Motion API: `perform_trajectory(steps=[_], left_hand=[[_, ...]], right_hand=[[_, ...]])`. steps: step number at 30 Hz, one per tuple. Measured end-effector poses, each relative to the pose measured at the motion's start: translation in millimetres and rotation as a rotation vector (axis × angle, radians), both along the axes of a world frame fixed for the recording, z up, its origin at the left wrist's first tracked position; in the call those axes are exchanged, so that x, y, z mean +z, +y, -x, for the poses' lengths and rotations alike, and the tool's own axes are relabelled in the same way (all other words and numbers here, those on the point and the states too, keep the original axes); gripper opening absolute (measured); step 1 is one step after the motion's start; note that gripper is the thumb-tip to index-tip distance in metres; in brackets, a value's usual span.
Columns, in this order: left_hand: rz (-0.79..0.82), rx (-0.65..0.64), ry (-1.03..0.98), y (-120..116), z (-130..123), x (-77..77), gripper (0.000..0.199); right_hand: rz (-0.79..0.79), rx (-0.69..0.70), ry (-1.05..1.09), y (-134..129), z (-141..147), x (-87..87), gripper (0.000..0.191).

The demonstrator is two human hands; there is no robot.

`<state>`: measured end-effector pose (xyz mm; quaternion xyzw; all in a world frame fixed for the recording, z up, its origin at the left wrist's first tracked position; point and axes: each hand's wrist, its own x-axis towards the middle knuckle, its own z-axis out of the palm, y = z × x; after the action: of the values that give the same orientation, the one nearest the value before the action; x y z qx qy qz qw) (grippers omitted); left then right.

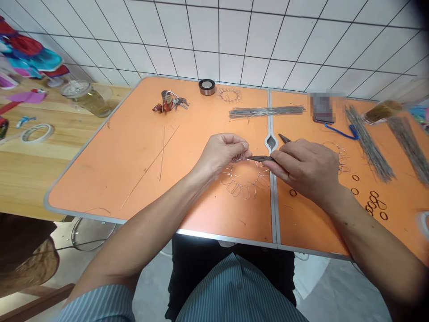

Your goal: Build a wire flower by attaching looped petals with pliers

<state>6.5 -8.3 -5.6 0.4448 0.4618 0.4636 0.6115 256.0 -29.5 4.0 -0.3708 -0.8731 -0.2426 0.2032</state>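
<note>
My left hand (225,153) is closed in a pinch on the upper edge of a looped wire ring (248,192), a round frame of thin wire with petal-like loops around it. Wrapped around a pair of needle-nose pliers (260,158) is my right hand (303,167). The jaws of the pliers point left and meet the wire right by my left fingertips. One more long tip of a dark tool (284,138) sticks out above my right hand; whether it belongs to the pliers I cannot tell. The ring lies over the orange table (187,170), left of its seam.
Wire bundles (266,112) lie at the back, with more wires (370,145) at the right. Keys (170,102), a round tin (207,87), another looped ring (229,95) and a phone (322,108) are along the back. Small dark rings (374,202) lie right; two loose wires (162,152) cross left.
</note>
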Motion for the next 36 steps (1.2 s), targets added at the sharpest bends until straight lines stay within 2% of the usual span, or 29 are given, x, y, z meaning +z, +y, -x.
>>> perform_trajectory(steps=[4,14,21,32,36], left_hand=[[-0.025,-0.004,0.005,-0.3,-0.5,0.2,0.013],[-0.062,-0.007,0.036,-3.2,-0.4,5.3,0.017],[-0.088,-0.012,0.047,-5.5,-0.6,8.6,0.017],[-0.131,-0.025,0.084,-4.1,-1.0,3.2,0.014],[-0.120,-0.013,0.056,-1.8,0.8,2.5,0.013]], right_hand=[[-0.014,0.027,-0.001,-0.4,0.1,-0.5,0.040],[0.076,-0.016,0.051,0.6,3.1,3.3,0.042],[0.071,-0.017,0.070,-0.8,5.9,5.4,0.043],[0.229,-0.093,0.107,-4.0,9.9,7.6,0.040],[0.352,-0.077,0.277,-4.0,7.9,10.4,0.030]])
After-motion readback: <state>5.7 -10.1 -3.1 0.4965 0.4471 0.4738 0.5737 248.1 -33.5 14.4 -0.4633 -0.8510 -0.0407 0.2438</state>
